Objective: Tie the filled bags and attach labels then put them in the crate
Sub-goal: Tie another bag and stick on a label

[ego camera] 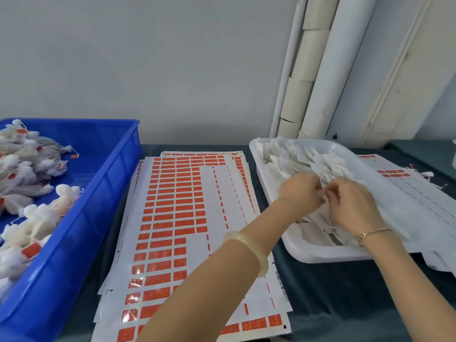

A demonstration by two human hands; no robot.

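Both hands work over the shallow white plastic tray (320, 255) at the right of the dark-covered table (333, 304). The tray holds a heap of loose white filled bags (296, 156). The left hand (299, 191) and the right hand (352, 206) meet close together with fingers curled inward, each pinching part of one small white gauzy bag (322, 195) lifted just above the heap. Blur hides whether they grip its neck or its string.

The bag looks light, soft and limp, so it should sag wherever it is unsupported. The best hold is probably the gathered neck above the filling, which keeps the mouth closed while the thin string is knotted. That string seems likely to slip and to snag on neighbouring bags.

A large white sheet of orange-red rectangular stickers (172, 218) lies flat between the tray and the deep blue plastic crate (98, 206) at the left. In the crate, tied and labelled bags (37, 213) lie piled
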